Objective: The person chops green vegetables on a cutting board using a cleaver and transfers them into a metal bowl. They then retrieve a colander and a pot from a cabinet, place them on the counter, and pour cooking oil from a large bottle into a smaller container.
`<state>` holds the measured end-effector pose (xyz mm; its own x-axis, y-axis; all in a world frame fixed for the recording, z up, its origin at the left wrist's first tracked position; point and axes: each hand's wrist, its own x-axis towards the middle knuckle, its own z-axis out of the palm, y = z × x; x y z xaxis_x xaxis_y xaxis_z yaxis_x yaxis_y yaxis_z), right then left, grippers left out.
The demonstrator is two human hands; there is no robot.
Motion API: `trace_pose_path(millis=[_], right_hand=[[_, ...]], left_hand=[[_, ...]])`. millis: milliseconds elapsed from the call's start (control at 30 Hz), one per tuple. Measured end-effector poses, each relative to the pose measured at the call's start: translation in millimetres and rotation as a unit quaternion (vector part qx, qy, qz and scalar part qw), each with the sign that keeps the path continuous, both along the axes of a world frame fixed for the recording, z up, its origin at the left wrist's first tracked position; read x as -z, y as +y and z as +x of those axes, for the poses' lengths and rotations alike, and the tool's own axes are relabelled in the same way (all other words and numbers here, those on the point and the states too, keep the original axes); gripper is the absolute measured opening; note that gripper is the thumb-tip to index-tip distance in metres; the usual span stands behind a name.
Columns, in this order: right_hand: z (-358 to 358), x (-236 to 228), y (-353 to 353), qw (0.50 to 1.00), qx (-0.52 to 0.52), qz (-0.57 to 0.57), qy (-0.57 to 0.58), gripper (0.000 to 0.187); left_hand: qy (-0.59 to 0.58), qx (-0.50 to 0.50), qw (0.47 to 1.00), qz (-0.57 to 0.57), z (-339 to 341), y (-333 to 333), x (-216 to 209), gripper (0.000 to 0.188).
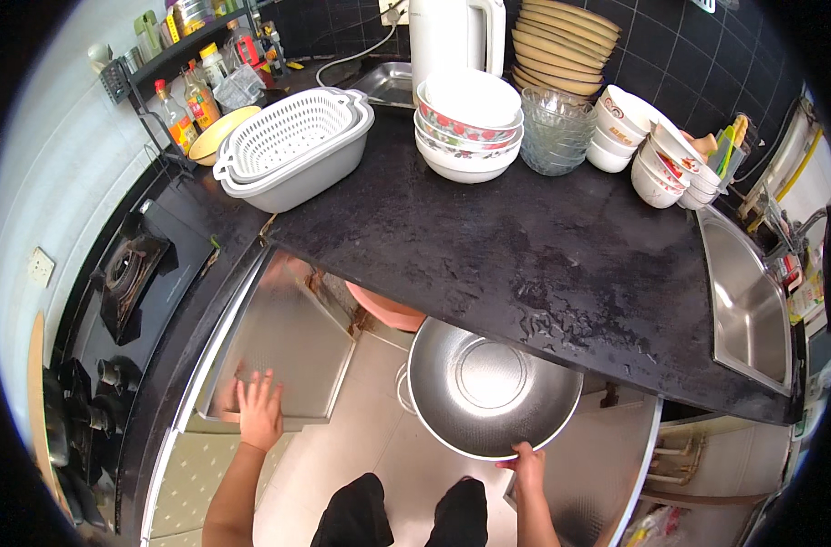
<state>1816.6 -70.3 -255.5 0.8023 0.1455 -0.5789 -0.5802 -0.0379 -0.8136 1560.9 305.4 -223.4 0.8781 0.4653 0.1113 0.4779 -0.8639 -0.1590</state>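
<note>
So, starting on the left: the person's left hand (pixel 260 415) has its fingers spread wide and looks to be flat against the swung-out metallic cabinet door (pixel 288 337), not wrapped around anything. That door has a thin, bare-looking edge, so it's one to watch. Just right of it, a pinkish basin (pixel 383 308) peeks out from under the desk (pixel 415 228).

Then comes the big metal pan (pixel 488 392), tipped so its shiny inside shows, sitting between the two doors with its far rim tucked out of sight below the desk's front edge. It looks stiff and pretty hard to break, probably a bit heavy and awkward because it's so wide, and that smooth wall would likely be slick if wet. The loop handle (pixel 403 387) on its left side seems the surest hold, with the rim as second choice.

The right hand (pixel 526 467) has its fingers closed on the near rim, so the far side probably wants to swing. Further right, the other cabinet door (pixel 588 456) hems it in closely. The roomiest way out looks like toward the person, over the pale floor (pixel 370 410).
</note>
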Motion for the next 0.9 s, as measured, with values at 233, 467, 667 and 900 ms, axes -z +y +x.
trace_pose_path(millis=[233,467,667,900], right_hand=[[3.1,32.0,1.1,0.999,-0.024,0.048,-0.01,0.026],[6.2,60.1,6.9,0.995,-0.071,0.06,-0.025,0.025],[7.8,59.2,7.7,0.995,-0.07,0.026,-0.067,0.027],[-0.3,20.5,15.8,0.987,-0.125,0.046,-0.092,0.039]], left_hand=[[-0.151,0.053,0.959,-0.234,68.7,1.4,27.1,0.042],[-0.152,-0.079,0.536,-0.826,178.9,-8.7,66.0,0.09],[-0.199,-0.073,0.418,-0.884,185.6,-32.1,58.9,0.092],[-0.159,-0.161,0.523,-0.822,165.2,-28.9,55.9,0.021]])
